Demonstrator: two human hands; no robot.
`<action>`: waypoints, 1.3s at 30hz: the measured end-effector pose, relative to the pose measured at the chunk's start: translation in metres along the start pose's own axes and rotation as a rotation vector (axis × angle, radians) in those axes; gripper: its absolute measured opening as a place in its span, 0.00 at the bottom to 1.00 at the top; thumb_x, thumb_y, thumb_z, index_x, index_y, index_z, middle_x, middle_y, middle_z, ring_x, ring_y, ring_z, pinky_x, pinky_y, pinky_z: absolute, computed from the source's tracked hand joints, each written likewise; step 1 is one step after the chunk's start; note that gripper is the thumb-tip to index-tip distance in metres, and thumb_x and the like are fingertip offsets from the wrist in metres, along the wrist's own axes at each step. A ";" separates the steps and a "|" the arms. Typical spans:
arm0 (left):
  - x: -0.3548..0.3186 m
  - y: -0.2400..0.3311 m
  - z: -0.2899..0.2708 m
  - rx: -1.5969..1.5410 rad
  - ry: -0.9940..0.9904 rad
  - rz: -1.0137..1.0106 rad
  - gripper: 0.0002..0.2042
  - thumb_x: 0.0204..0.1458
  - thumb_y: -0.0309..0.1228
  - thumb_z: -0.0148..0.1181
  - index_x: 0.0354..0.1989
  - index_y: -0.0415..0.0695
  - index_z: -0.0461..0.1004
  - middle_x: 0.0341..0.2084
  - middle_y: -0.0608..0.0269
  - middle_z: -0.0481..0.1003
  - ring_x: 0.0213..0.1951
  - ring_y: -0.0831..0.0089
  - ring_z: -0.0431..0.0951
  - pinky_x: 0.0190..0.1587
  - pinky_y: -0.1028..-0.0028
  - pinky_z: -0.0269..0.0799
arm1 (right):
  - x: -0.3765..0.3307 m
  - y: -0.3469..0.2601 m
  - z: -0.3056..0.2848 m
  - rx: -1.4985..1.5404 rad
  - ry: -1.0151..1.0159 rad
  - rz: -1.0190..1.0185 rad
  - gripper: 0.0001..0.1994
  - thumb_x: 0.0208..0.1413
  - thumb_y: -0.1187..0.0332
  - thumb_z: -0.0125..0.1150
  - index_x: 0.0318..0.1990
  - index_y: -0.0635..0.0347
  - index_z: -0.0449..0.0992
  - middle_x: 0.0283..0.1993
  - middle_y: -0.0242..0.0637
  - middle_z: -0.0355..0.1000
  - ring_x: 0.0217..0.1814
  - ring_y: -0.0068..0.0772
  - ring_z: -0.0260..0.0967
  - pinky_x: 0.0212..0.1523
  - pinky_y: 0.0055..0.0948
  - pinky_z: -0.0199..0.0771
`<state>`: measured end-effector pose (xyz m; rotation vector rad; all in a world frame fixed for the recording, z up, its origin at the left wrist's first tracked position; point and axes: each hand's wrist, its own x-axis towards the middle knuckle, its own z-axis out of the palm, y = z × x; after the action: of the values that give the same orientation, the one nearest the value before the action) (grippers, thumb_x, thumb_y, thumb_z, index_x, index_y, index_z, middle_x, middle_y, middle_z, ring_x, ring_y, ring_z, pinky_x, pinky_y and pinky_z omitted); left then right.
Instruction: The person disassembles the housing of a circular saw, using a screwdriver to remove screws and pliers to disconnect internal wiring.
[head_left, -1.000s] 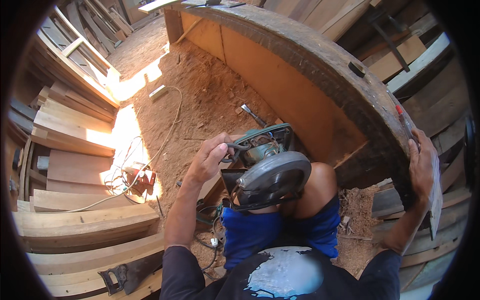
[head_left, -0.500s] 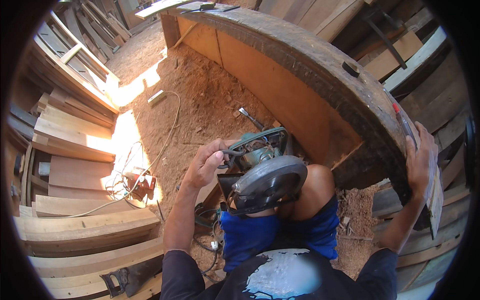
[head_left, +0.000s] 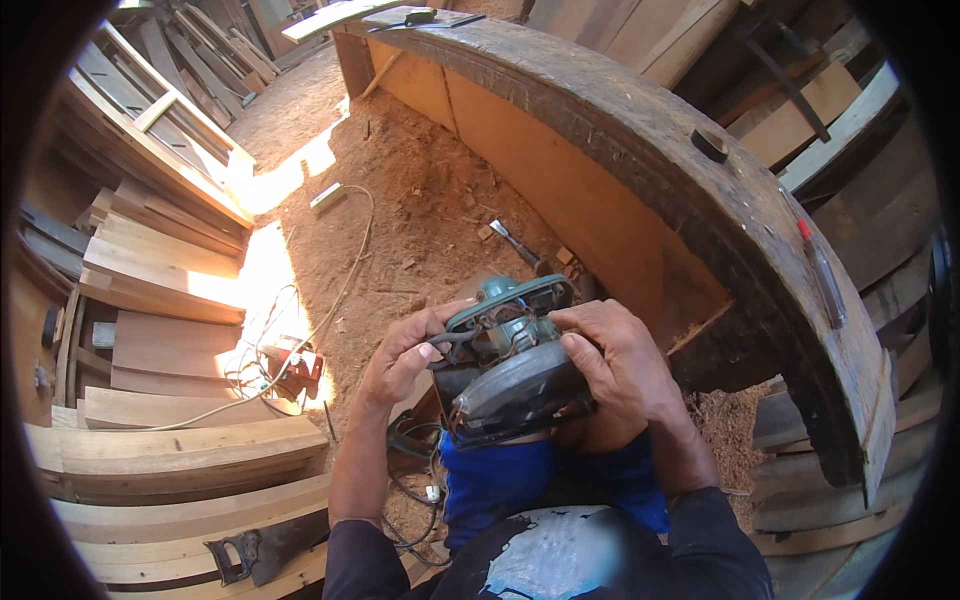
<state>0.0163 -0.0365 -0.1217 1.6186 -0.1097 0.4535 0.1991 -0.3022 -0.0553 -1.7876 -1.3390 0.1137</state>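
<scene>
The right hand has left the workbench edge and now clasps the circular saw alongside the left hand, fingers closed on its body; two-handed control established.

The right hand, which a second ago rested far out on the edge of the dark workbench, has come in and now lies on the circular saw, its fingers over the blade guard and motor housing. The left hand has shifted its grip slightly on the saw's green handle, and the saw seems to sit a little lower over the person's lap, though the head has also moved, so that is hard to judge.
</scene>
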 end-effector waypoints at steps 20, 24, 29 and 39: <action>0.051 0.068 0.024 0.368 -0.065 -0.116 0.22 0.55 0.33 0.56 0.58 0.38 0.67 0.49 0.37 0.83 0.51 0.51 0.85 0.57 0.56 0.77 | 0.009 0.017 0.030 0.357 0.010 0.121 0.13 0.69 0.69 0.59 0.54 0.70 0.81 0.50 0.51 0.82 0.55 0.46 0.81 0.62 0.41 0.76; 0.071 0.084 0.034 0.967 -0.236 -0.242 0.26 0.57 0.30 0.61 0.66 0.47 0.68 0.36 0.42 0.83 0.37 0.42 0.84 0.44 0.50 0.78 | 0.008 0.010 0.018 0.271 -0.036 0.152 0.13 0.70 0.67 0.58 0.52 0.68 0.83 0.49 0.53 0.82 0.51 0.53 0.80 0.58 0.44 0.76; 0.079 0.079 0.033 1.057 -0.314 -0.300 0.30 0.58 0.26 0.62 0.72 0.48 0.66 0.38 0.43 0.83 0.40 0.43 0.84 0.44 0.51 0.77 | 0.000 0.028 0.013 0.214 -0.079 0.000 0.14 0.71 0.65 0.59 0.51 0.67 0.83 0.45 0.53 0.81 0.50 0.57 0.78 0.54 0.47 0.75; 0.072 0.068 0.036 1.174 -0.383 -0.025 0.29 0.55 0.18 0.58 0.66 0.54 0.74 0.48 0.48 0.80 0.49 0.46 0.81 0.52 0.52 0.77 | -0.015 0.013 0.019 0.214 -0.019 -0.005 0.14 0.71 0.68 0.57 0.58 0.68 0.76 0.47 0.51 0.78 0.57 0.57 0.74 0.58 0.47 0.73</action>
<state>0.0675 -0.0647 -0.0340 2.8506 -0.1164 0.1557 0.1918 -0.3042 -0.0821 -1.6063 -1.2934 0.2619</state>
